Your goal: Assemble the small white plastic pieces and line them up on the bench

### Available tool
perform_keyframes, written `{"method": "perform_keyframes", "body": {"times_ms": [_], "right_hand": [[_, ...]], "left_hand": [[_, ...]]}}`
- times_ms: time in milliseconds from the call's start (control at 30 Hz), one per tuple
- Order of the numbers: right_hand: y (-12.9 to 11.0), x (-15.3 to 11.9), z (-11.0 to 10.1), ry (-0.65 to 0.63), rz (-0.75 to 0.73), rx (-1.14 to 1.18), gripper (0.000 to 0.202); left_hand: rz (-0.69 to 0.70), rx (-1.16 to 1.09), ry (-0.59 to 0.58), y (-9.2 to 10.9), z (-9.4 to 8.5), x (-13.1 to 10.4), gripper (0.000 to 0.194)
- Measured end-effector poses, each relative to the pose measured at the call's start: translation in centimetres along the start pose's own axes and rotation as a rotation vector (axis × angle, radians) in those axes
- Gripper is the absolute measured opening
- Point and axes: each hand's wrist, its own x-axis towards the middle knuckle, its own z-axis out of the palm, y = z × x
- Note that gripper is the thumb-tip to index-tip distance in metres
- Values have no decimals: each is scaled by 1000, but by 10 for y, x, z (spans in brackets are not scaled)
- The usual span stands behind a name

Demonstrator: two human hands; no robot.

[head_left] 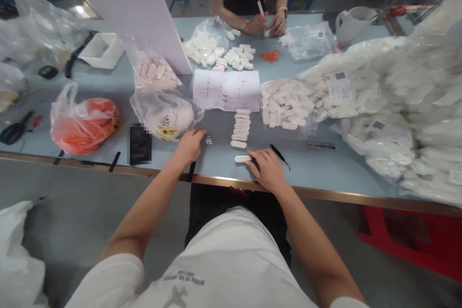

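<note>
My right hand (267, 167) rests on the blue table, its thumb and fingertips closed on the right end of a white connector piece (243, 159) with rows of small holes. Beyond it lies a column of several white connector pieces (240, 131). My left hand (191, 145) is on the table, fingers together and curled, beside a small scatter of tiny white parts (209, 140); whether it holds one is too small to tell. A clear bag of small white parts (173, 118) lies just past it. Black tweezers (280, 156) lie right of my right hand.
Printed sheets (226, 90) lie beyond the column. Bags of white pieces (287, 101) stand at the right, an orange-filled bag (86, 125) at the left. Across the table, a person's hands (267, 24) hold a white item. A metal tool (322, 146) lies at right.
</note>
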Motion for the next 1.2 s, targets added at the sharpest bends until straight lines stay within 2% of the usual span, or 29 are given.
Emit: {"method": "perform_keyframes", "body": {"times_ms": [167, 233, 400, 633, 833, 1033, 1200], "right_hand": [[0, 0, -1, -6, 5, 7, 36], [0, -1, 0, -1, 1, 1, 36], [2, -2, 2, 37, -34, -31, 35], [4, -4, 3, 49, -68, -66, 32], [5, -4, 3, 44, -68, -43, 32], [5, -4, 4, 48, -65, -48, 33], [3, -3, 3, 46, -47, -48, 33]], "left_hand": [[223, 77, -129, 4, 3, -2, 58], [270, 102, -132, 4, 5, -6, 56], [339, 121, -5, 2, 16, -16, 42], [399, 148, 149, 3, 24, -24, 39], [398, 158, 133, 8, 18, -20, 37], [371, 202, 55, 13, 13, -7, 29], [243, 131, -29, 13, 11, 9, 22]]}}
